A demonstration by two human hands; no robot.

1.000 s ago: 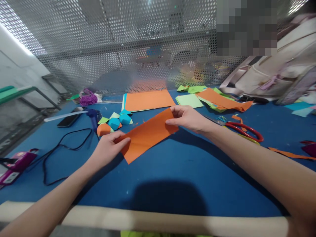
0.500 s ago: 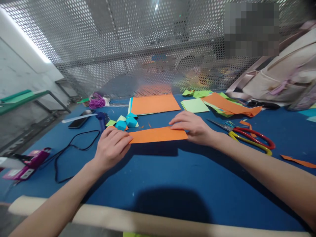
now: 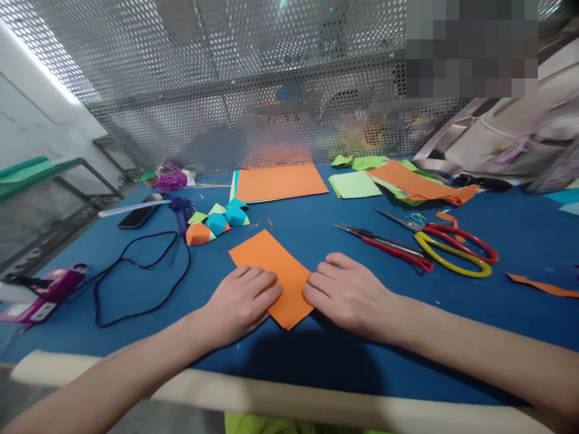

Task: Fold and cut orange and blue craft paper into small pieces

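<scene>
An orange folded paper (image 3: 278, 265) lies slanted on the blue table, in front of me. My left hand (image 3: 246, 298) grips its left edge, fingertips on top and thumb hidden. At its right edge my right hand (image 3: 346, 292) is closed, with bent fingers against the paper. Small folded paper pieces in orange (image 3: 198, 234) and blue (image 3: 217, 223) stand just beyond the left hand. A red-handled craft knife (image 3: 389, 246) lies to the right, beside scissors (image 3: 452, 250) with red and yellow handles.
Orange sheets (image 3: 283, 182), pale green squares (image 3: 355, 185) and orange scraps (image 3: 420, 181) lie at the back before a perforated metal screen (image 3: 253, 90). Left are a blue glue gun (image 3: 180, 214), its black cable (image 3: 136, 313), a phone (image 3: 142, 214) and a purple power strip (image 3: 47, 292).
The orange paper has come closer to me and turned from level to slanted. Both hands have moved nearer together. The craft knife now shows right of the hands.
</scene>
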